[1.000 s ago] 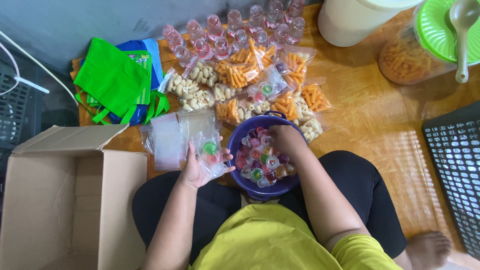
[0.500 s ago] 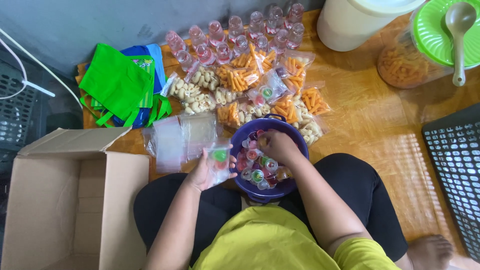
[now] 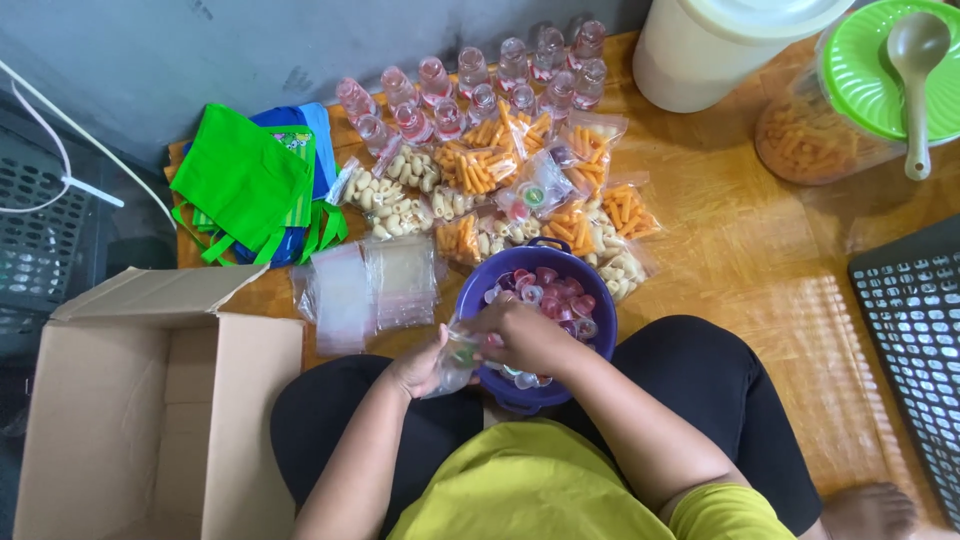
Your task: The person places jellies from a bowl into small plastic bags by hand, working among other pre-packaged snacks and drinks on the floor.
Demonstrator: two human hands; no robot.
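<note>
I'm looking straight down at my lap. My left hand (image 3: 418, 365) has its fingers curled narrow round a small clear bag (image 3: 452, 362), thumb side up, holding the mouth toward the bowl, I'd say so the pieces can drop straight in. A green-topped cup shows through the plastic just off the fingertips. My right hand (image 3: 520, 335) sits over the near rim of the purple bowl (image 3: 600, 340), fingers bunched and pinched down at the bag's mouth; looks like it's got a jelly cup, but the knuckles hide it, so I can't tell for sure what's in the pinch. Bowl rests btwn my knees, close in, prob. so both hands reach w/o stretching.

Beyond the right fingers, inside the bowl: pink & red jelly cups (image 3: 548, 290). Just left of the left fingers, a stack of empty clear bags (image 3: 370, 290), flat on the wooden floor (image 3: 760, 260). Further out past the bowl, filled snack packets (image 3: 520, 190) w/ orange sticks and pale puffs, then a row of small pink bottles (image 3: 470, 85) by the wall. Green cloth bags (image 3: 240, 180) lie far left; an open cardboard box (image 3: 130, 420) sits beside my left knee.
</note>
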